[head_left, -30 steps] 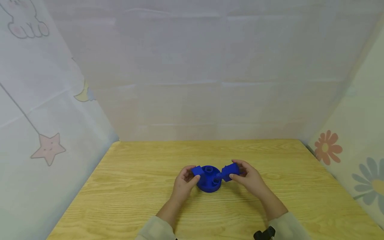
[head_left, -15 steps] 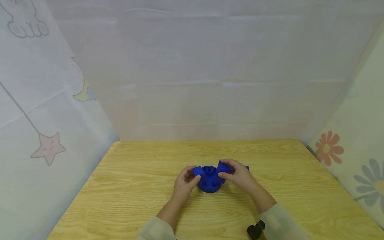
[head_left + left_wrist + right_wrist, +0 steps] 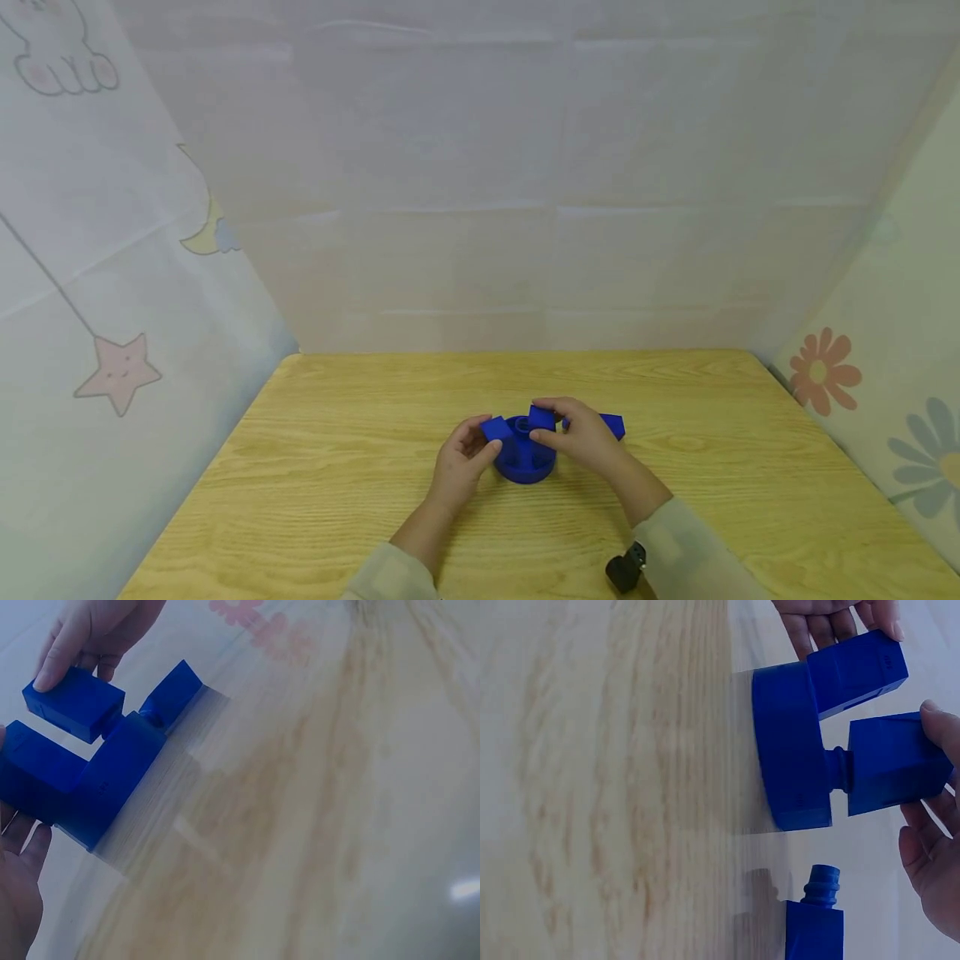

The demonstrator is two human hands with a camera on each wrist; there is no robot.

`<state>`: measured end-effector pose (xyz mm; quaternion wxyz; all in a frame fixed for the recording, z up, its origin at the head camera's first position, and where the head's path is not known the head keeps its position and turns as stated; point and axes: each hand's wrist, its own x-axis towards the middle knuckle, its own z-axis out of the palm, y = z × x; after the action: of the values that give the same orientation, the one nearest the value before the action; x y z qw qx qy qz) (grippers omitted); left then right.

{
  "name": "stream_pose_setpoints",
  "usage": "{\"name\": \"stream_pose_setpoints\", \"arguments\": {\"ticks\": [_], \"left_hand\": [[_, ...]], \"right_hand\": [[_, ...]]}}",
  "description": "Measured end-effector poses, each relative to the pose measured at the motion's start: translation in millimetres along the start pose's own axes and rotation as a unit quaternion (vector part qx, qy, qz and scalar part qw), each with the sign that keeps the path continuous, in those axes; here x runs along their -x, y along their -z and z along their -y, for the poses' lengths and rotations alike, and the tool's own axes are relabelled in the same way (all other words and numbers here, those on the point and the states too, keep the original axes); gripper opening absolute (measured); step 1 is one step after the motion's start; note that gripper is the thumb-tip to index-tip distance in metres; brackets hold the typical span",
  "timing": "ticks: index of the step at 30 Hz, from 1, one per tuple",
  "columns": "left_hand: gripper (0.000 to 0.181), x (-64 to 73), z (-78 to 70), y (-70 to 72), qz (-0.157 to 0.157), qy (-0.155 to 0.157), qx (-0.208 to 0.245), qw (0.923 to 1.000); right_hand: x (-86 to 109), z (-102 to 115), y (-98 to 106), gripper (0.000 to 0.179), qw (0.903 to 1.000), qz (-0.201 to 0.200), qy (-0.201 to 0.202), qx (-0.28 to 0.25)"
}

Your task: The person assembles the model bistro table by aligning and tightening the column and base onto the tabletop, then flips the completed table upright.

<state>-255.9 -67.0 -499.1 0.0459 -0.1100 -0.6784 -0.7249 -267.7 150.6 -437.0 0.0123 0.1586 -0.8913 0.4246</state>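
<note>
A round blue base (image 3: 525, 476) with raised ring sockets stands on the table between the hands. My left hand (image 3: 457, 468) pinches a blue block (image 3: 495, 428) that sits upright on the base's left side. From the right, my right hand (image 3: 587, 440) grips a second blue block (image 3: 542, 417) between thumb and fingers. In the right wrist view, that block's ridged neck (image 3: 840, 769) points at the base, and part of it still shows between block and base. How deep the neck reaches is hidden.
A third blue block (image 3: 613, 426) lies on the wooden table (image 3: 360, 500) just behind the right hand. Its ridged neck (image 3: 823, 885) shows in the right wrist view. Printed cloth walls (image 3: 480, 208) enclose the table at the back and sides.
My right hand has moved left and turned its block from tilted to upright over the base. The third block has come into sight behind it. My left hand has stayed in place.
</note>
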Motion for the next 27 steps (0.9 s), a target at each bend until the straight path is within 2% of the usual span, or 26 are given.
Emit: {"name": "stream_pose_setpoints", "arguments": {"ticks": [5, 10, 18, 23, 27], "left_hand": [[0.044, 0.2, -0.8, 1.8, 0.003, -0.003, -0.015, 0.9999], [0.043, 1.9, -3.6, 1.3, 0.001, -0.003, -0.020, 0.9998], [0.042, 1.5, -2.1, 1.1, -0.008, -0.016, -0.011, 0.9998], [0.041, 0.3, 0.2, 2.0, -0.005, -0.013, -0.012, 0.9998], [0.041, -0.9, 1.4, 3.1, -0.004, -0.008, -0.017, 0.9998]], "right_hand": [[0.6, -0.3, -1.9, 0.051, 0.9999, 0.009, 0.005, -0.004], [5.3, -7.2, -0.7, 0.047, 0.9988, 0.020, 0.013, -0.042], [7.9, -7.8, -2.9, 0.055, 0.9984, 0.015, -0.011, -0.053], [5.4, -7.7, -5.6, 0.063, 0.9979, 0.025, -0.012, -0.058], [1.1, -9.2, -7.9, 0.065, 0.9954, 0.037, -0.027, -0.084]]}}
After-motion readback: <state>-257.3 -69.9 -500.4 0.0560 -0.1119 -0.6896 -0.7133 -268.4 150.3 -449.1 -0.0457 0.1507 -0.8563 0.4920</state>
